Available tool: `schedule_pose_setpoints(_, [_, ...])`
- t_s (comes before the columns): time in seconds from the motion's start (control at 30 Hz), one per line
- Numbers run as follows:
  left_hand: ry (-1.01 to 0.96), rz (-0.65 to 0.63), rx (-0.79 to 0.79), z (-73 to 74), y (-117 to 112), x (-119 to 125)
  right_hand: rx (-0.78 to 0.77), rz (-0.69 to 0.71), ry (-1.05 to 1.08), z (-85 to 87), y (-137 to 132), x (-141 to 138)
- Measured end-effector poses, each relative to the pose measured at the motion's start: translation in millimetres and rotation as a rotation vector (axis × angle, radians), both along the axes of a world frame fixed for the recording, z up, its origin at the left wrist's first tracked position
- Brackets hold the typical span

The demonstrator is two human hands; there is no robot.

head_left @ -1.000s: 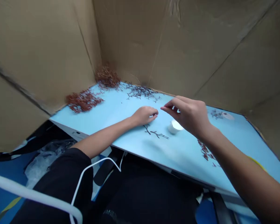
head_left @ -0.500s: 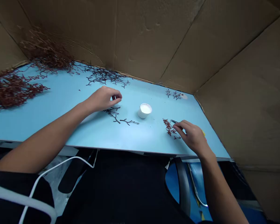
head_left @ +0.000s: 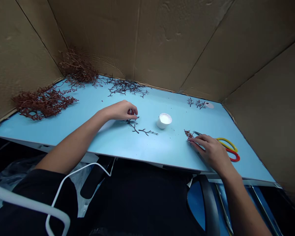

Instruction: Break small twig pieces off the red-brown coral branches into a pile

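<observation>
My left hand (head_left: 123, 110) is closed in a pinch, with the dark tip of a thin branching twig (head_left: 137, 117) at its fingertips. Under and beside it lie more dark twigs (head_left: 134, 127), one of them a separate forked twig (head_left: 147, 132). My right hand (head_left: 210, 149) has thumb and forefinger pinched on a small reddish twig piece (head_left: 189, 140), at the edge of a little heap of red-brown pieces (head_left: 188, 133). Scissors with yellow and red handles (head_left: 232, 150) lie partly hidden beneath that hand. Between the hands stands a white cup (head_left: 159, 124) of white stuff.
Red-brown branch bundles (head_left: 43, 103) lie at the left, with another heap (head_left: 80, 70) in the back corner. Dark branches (head_left: 125, 87) spread along the rear wall. Small twig clusters (head_left: 199, 104) and a white disc (head_left: 209, 105) are far right. Cardboard walls (head_left: 159, 42) enclose the table.
The view has shifted left, so everything sits further right and the scissors' handles show. My left fingertips have come down to a dark twig. My right fingers have closed at the reddish pieces.
</observation>
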State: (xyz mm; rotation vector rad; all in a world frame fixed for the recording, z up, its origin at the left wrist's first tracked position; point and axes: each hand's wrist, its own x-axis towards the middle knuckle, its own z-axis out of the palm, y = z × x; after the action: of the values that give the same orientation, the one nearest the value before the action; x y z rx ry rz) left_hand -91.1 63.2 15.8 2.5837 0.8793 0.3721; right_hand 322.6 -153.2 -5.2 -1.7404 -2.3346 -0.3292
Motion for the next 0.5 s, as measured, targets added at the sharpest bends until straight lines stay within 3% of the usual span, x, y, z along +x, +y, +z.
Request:
schedule_pose_setpoints(0.27, [0.025,-0.005,0.079,-14.1,0.5,10.2,-0.08,-0.017,0.162,14.5,9.0,0.6])
schedule_pose_setpoints(0.5, [0.031,0.063,0.069,-8.6,-4.2,11.0,-0.15,-0.103,0.471,20.1,14.2,2.8])
